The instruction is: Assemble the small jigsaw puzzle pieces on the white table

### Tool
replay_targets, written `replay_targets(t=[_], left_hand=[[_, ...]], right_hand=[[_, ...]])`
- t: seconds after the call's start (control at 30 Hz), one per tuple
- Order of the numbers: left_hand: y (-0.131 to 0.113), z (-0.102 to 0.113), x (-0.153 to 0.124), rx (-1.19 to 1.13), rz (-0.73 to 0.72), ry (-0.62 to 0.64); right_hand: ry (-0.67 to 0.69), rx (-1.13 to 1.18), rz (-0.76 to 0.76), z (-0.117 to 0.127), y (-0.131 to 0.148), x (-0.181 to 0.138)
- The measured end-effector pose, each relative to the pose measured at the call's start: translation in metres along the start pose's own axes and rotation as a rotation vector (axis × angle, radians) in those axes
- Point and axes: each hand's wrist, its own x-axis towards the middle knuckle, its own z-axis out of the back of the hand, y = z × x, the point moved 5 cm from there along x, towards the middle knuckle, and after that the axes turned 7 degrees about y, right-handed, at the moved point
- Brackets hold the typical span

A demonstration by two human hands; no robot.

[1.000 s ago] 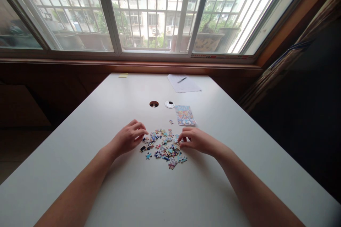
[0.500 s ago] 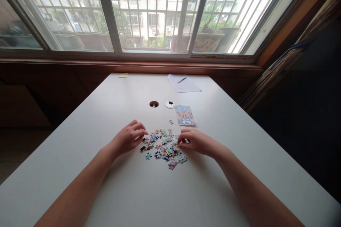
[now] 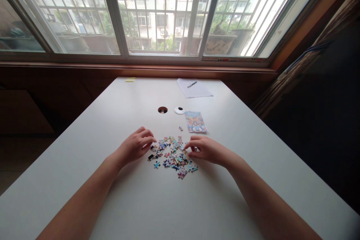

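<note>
Many small jigsaw puzzle pieces (image 3: pixel 177 160) lie in a loose, colourful pile on the white table (image 3: pixel 168 210). At the pile's left edge is my left hand (image 3: pixel 137 144), fingers loosely bent and a little apart, with nothing visible in them. Dark pieces (image 3: pixel 152 157) lie just below its fingertips. From the right, my right hand (image 3: pixel 204 147) reaches the pile with its index finger stretched out over the pieces and its thumb apart from it. A few pieces are partly hidden under that hand.
Beyond the pile lies a picture sheet (image 3: pixel 196 122) with a colourful print, and a single piece (image 3: pixel 180 129) beside it. Farther back are a round cover (image 3: pixel 179 110), a cable hole (image 3: pixel 162 110), papers (image 3: pixel 197 90) with a pen (image 3: pixel 192 84), and a yellow note (image 3: pixel 130 80).
My right index finger has stretched out leftward, away from the thumb, over the pieces. My left hand has stayed where it was.
</note>
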Motion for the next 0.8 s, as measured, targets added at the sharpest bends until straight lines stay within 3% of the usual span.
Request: replay_targets(t=[0.8], left_hand=[[-0.003, 0.0023, 0.001, -0.008, -0.01, -0.002]], right_hand=[[-0.033, -0.043, 0.013, -0.0061, 0.0028, 0.0033]])
